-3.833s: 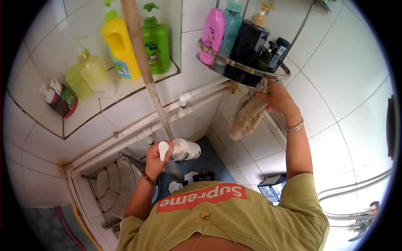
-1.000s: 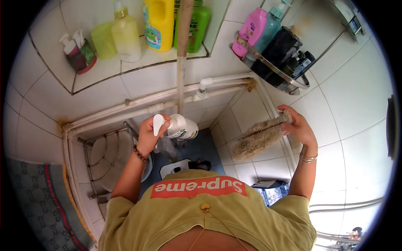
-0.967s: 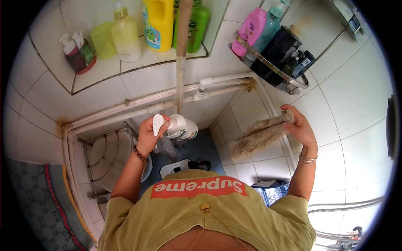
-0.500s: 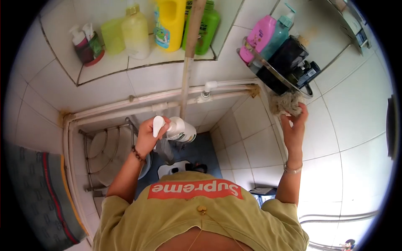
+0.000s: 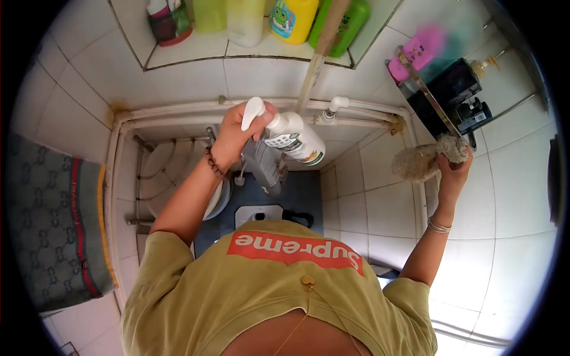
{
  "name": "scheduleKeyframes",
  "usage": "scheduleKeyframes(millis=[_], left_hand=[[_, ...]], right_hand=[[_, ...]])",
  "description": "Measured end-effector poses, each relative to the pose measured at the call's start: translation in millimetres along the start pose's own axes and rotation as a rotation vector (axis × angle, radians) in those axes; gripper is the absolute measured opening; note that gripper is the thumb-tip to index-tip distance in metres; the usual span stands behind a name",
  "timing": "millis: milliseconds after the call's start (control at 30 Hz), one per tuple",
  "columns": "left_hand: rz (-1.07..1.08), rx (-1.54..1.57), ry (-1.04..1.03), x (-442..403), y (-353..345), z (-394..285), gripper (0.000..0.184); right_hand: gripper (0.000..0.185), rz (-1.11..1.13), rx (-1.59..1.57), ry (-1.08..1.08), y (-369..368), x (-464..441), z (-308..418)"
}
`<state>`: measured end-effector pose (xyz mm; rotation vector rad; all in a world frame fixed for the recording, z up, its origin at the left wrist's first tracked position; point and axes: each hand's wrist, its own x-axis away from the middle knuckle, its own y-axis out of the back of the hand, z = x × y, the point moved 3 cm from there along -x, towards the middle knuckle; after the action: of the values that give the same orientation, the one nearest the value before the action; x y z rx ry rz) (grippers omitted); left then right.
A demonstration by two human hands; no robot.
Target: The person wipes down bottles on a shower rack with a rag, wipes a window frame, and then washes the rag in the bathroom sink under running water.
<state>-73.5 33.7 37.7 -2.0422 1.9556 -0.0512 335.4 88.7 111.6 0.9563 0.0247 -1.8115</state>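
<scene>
A white spray bottle (image 5: pixel 298 143) with a printed label tilts in my left hand (image 5: pixel 237 132), whose fingers are closed around its neck below the white trigger head. Just under that hand is a grey thing (image 5: pixel 261 165) that looks like a cloth; I cannot tell whether the hand holds it too. On the right, my right hand (image 5: pixel 452 178) grips a shaggy beige loofah (image 5: pixel 415 163), its fingers partly hidden behind the fibres. The loofah is just below the wall-mounted corner shelf (image 5: pixel 428 98).
Bottles stand on that shelf, a pink bottle (image 5: pixel 415 54) among them. A tiled niche holds a yellow jug (image 5: pixel 292 21) and a green bottle (image 5: pixel 353 29). A wooden pole (image 5: pixel 314 71) crosses the white pipes (image 5: pixel 190 111). At left are a metal rack (image 5: pixel 169 178) and a grey towel (image 5: pixel 50 225).
My right hand has closed on the loofah and drawn it down below the shelf. The spray bottle in my left hand is higher and nearer the camera. The view has shifted.
</scene>
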Motion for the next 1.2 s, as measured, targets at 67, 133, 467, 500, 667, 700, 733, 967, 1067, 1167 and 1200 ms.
scheduleKeyframes(millis=[67, 133, 467, 500, 667, 700, 733, 967, 1067, 1167, 1200], left_hand=[[0.025, 0.002, -0.003, -5, -5, -15, 0.013], [0.052, -0.016, -0.018, -12, -11, -28, 0.016], [0.278, -0.013, -0.044, -49, -71, -87, 0.024], [0.329, -0.008, -0.05, -52, -82, -94, 0.024], [0.539, -0.127, -0.165, -60, -158, -141, 0.024], [0.567, -0.125, -0.178, -60, -173, -151, 0.024], [0.612, -0.16, -0.229, -60, -189, -160, 0.024], [0.754, -0.127, -0.442, -70, -283, -183, 0.022], [0.794, -0.076, -0.474, -77, -319, -190, 0.019], [0.776, -0.091, -0.508, -78, -343, -191, 0.019], [0.693, -0.145, -0.651, -84, -349, -187, 0.021]], right_hand=[[0.046, 0.087, -0.192, -0.106, 5, 5, -1], [0.048, 0.146, -0.251, -0.186, 3, 21, 6], [0.055, 0.401, -0.511, -0.321, -8, 82, 9], [0.055, 0.417, -0.549, -0.292, -6, 84, 11], [0.055, 0.469, -0.475, -0.291, 5, 95, 21], [0.056, 0.511, -0.552, -0.292, 4, 96, 24], [0.05, 0.492, -0.526, -0.263, 7, 96, 30], [0.025, 0.205, -0.406, -0.166, 29, 89, 18], [0.019, 0.168, -0.29, -0.248, 42, 93, 17], [0.016, 0.184, -0.285, -0.323, 48, 103, 5], [0.015, 0.172, -0.298, -0.314, 51, 105, 3]])
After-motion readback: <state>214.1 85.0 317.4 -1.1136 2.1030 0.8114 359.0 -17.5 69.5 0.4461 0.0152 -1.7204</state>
